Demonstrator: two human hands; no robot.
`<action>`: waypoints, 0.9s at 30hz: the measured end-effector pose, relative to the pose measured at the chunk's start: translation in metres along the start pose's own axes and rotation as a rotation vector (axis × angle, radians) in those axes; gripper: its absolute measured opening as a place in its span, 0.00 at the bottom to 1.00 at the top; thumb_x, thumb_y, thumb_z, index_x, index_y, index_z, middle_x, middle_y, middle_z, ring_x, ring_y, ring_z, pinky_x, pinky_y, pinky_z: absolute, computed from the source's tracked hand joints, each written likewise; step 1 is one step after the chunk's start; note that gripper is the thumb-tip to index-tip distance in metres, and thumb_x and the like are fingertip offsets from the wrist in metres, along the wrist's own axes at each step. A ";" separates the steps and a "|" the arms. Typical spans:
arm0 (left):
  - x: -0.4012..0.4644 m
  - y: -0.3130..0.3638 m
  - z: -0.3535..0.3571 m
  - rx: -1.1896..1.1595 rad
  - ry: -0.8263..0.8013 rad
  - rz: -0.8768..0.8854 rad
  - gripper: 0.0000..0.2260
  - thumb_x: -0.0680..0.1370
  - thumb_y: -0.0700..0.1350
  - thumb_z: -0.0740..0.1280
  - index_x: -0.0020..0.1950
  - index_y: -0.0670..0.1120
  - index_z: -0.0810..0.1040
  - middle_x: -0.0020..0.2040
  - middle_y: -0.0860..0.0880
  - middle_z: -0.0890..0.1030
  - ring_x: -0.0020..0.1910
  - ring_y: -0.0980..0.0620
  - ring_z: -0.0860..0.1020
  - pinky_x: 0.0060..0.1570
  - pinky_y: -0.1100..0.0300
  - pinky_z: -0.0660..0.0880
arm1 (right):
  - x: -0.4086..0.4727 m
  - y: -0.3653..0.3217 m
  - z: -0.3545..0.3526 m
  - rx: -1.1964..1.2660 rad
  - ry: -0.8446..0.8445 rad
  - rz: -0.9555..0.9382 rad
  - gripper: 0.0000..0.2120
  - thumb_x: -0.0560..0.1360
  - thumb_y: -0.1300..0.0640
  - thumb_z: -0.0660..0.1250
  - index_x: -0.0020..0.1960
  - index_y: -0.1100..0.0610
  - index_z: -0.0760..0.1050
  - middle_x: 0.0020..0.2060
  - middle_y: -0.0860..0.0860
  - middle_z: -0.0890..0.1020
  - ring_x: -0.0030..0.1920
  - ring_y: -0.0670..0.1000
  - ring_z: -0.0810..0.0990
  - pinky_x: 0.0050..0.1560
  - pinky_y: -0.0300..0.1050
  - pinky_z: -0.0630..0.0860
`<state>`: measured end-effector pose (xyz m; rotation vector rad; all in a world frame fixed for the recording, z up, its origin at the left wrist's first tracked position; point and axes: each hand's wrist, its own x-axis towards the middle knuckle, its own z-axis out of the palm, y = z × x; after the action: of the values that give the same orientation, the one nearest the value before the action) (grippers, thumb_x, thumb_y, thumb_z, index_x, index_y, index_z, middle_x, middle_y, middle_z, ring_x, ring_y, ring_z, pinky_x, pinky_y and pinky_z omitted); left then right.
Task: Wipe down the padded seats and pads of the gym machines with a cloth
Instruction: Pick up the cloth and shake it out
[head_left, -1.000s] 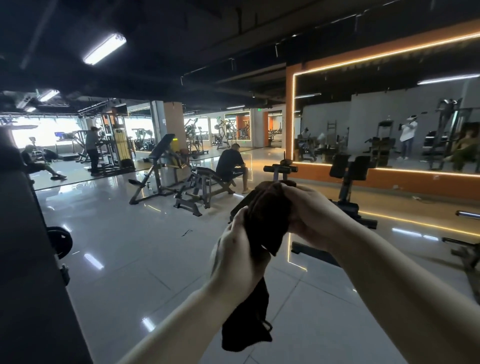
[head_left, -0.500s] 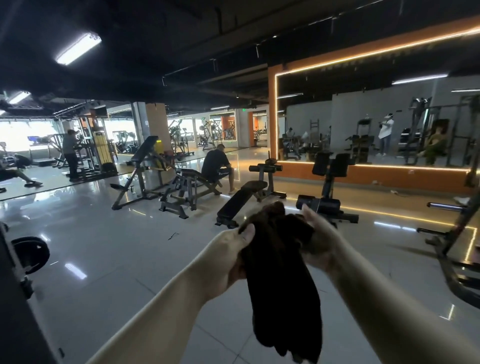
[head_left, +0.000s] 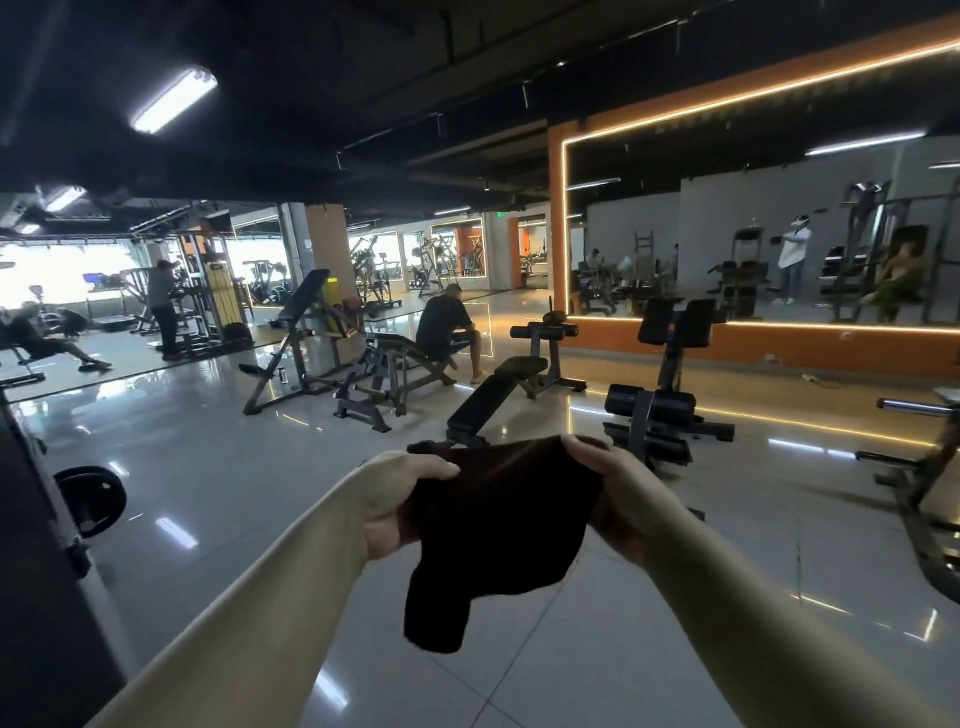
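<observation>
A dark brown cloth (head_left: 498, 525) is stretched between both hands at chest height, its lower corner hanging loose. My left hand (head_left: 397, 501) grips the cloth's left edge. My right hand (head_left: 615, 488) grips its right edge. Just beyond the cloth stands a black padded decline bench (head_left: 493, 397) sloping up to the right. To its right is a back-extension machine with two black roller pads (head_left: 649, 401) and two upper pads (head_left: 675, 323).
A person sits on a bench (head_left: 445, 328) further back. Grey plate-loaded machines (head_left: 322, 358) stand at centre left. A mirror wall with an orange frame (head_left: 558, 218) fills the right. A weight plate (head_left: 91, 499) sits at the left. Glossy tiled floor surrounds me.
The hands have moved apart and spread the bunched cloth open between them. The view has shifted, and the decline bench and roller-pad machine now sit closer.
</observation>
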<state>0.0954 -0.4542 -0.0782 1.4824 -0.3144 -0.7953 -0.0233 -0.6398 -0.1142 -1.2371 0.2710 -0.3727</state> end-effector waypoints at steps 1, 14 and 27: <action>0.000 0.000 -0.004 0.044 0.061 0.003 0.12 0.76 0.36 0.65 0.59 0.36 0.76 0.46 0.40 0.83 0.43 0.45 0.82 0.38 0.54 0.78 | 0.000 -0.006 0.000 -0.016 0.015 -0.016 0.20 0.74 0.54 0.66 0.59 0.67 0.72 0.49 0.60 0.81 0.51 0.58 0.81 0.45 0.46 0.76; -0.010 -0.002 -0.046 0.547 0.529 0.170 0.07 0.74 0.42 0.71 0.47 0.41 0.76 0.53 0.44 0.77 0.45 0.47 0.79 0.38 0.57 0.77 | 0.001 -0.033 0.000 -0.347 0.298 -0.056 0.09 0.72 0.55 0.72 0.50 0.58 0.80 0.47 0.58 0.83 0.50 0.63 0.81 0.52 0.65 0.78; -0.043 0.027 -0.061 0.878 0.322 0.228 0.09 0.77 0.36 0.67 0.43 0.49 0.82 0.43 0.49 0.81 0.42 0.54 0.77 0.41 0.64 0.69 | 0.002 -0.042 -0.018 -0.182 0.221 -0.036 0.10 0.74 0.62 0.68 0.54 0.64 0.78 0.53 0.63 0.82 0.49 0.55 0.78 0.44 0.45 0.73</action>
<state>0.1118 -0.3829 -0.0471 2.3039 -0.6204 -0.2044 -0.0343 -0.6679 -0.0802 -1.3819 0.4810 -0.5256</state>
